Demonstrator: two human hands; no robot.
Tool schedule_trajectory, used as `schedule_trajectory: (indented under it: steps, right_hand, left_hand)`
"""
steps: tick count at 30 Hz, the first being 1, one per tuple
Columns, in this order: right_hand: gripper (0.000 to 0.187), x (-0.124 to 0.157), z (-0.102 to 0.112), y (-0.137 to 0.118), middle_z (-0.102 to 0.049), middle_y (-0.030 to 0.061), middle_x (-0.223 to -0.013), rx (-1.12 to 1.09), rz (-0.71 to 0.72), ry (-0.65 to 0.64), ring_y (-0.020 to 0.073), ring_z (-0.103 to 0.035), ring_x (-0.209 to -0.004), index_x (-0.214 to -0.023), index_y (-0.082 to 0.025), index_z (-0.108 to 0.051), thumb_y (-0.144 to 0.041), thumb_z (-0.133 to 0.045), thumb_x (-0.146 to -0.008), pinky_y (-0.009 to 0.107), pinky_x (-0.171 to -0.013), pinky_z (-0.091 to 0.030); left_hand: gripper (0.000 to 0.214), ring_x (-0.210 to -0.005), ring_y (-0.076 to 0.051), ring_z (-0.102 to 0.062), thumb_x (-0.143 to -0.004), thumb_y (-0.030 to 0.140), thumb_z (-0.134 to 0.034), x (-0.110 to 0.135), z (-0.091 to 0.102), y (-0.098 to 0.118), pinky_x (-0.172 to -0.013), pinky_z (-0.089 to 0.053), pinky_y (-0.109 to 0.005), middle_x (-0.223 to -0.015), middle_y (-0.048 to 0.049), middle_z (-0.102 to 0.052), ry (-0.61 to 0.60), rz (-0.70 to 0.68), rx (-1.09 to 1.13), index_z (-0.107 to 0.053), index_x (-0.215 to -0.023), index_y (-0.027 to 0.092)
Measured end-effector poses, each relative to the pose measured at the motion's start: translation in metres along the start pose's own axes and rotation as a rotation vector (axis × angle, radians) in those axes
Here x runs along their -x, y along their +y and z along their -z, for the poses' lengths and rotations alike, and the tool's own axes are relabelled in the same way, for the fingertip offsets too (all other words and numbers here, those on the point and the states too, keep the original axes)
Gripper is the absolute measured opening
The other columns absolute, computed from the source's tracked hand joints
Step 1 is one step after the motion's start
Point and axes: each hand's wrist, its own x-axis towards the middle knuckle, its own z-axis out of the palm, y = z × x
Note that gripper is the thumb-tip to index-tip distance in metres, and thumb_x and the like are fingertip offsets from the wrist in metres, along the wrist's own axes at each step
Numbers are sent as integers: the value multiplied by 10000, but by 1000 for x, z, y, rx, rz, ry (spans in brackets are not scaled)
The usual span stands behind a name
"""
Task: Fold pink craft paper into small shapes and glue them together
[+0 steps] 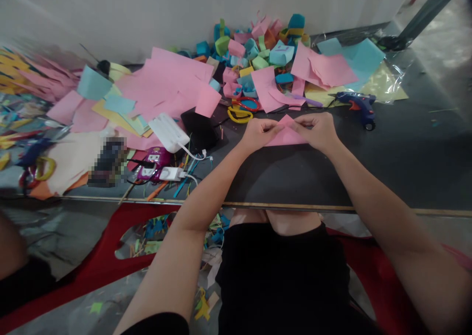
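Dark grey tabletop (416,172): one triangular pink paper piece (286,136) looks partway folded

Nearest its pale front edge, left of centre, lie a purple plastic block with white faces (162,163) and a white plug adapter (171,173). Farther in, between the front and back edges, the pink paper piece has its peak toward the back and a straight side toward the front. The left hand (257,132) pinches its left slope between thumb and forefinger, the right hand (321,131) its right slope; the other fingers are curled. At least one fold seems made and the shaping unfinished; hidden layers cannot be judged. Beyond, a dark blue glue gun (365,109) lies toward the right edge. Broad flat pink sheets (173,81) look unworked, while along the back edge small multicoloured paper boxes (280,55) seem already formed.
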Motion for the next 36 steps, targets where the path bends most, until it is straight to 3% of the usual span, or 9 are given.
schedule_trajectory:
  steps: [9, 11, 14, 17, 20, 24, 27, 36]
  right_hand:
    - [217, 0, 2, -2, -830, 50, -820, -43, -47, -24, 251, -780, -794, -853, -225, -863, -434, -813, -826, 376, -751, -619]
    - [225, 0, 1, -1, -825, 53, -800, -26, -52, -14, 259, -777, -793, -819, -222, -856, -443, -818, -822, 384, -743, -615]
    - [258, -1, -1, 4, -823, 58, -819, -34, -55, 115, 271, -772, -805, -809, -222, -847, -475, -809, -834, 413, -755, -619]
    - [304, -3, -2, 12, -804, 56, -798, -53, -68, 302, 272, -764, -804, -851, -225, -849, -517, -769, -875, 434, -763, -618]
    - [372, -4, -5, 18, -788, 50, -774, -79, -85, 417, 267, -760, -808, -891, -227, -851, -580, -735, -898, 437, -787, -615]
    - [476, 0, -16, 18, -814, 58, -854, -162, -123, 445, 267, -772, -858, -942, -222, -850, -673, -707, -885, 434, -819, -624]
    - [489, 2, -25, 16, -829, 67, -928, -213, -142, 435, 264, -779, -902, -952, -232, -848, -695, -709, -874, 425, -834, -634]
    - [445, -1, -27, 18, -825, 58, -908, -194, -142, 494, 253, -783, -885, -964, -231, -856, -646, -710, -894, 408, -813, -643]
  left_hand:
    - [391, -502, -95, -457, -803, 560, -801, 1, 2, 0, -505, -299, -246, -531, 39, -538, -138, 35, 42, -781, -695, 185]
    - [377, -525, -103, -497, -800, 543, -809, 1, 5, 0, -520, -333, -247, -554, 28, -577, -133, 47, 39, -782, -705, 179]
    - [387, -711, -149, -662, -787, 554, -834, -3, 10, 0, -644, -478, -247, -750, -32, -732, 40, 62, 121, -803, -848, 174]
    - [492, -902, -188, -731, -774, 584, -861, -8, 13, -3, -738, -544, -260, -944, -71, -779, 244, 104, 252, -777, -1067, 199]
    - [566, -901, -188, -739, -756, 609, -880, -9, 2, -7, -686, -552, -253, -962, -66, -764, 245, 175, 397, -741, -1137, 215]
    - [586, -879, -173, -729, -671, 608, -934, -4, -25, -8, -681, -576, -255, -1000, -76, -773, 124, 250, 587, -745, -1036, 191]
    - [558, -783, -132, -688, -613, 591, -964, -1, -35, -7, -712, -586, -266, -933, -52, -771, 138, 283, 625, -743, -922, 181]
    - [431, -640, -72, -618, -692, 557, -931, -2, -23, -2, -683, -571, -241, -761, 12, -719, 195, 295, 577, -739, -810, 189]
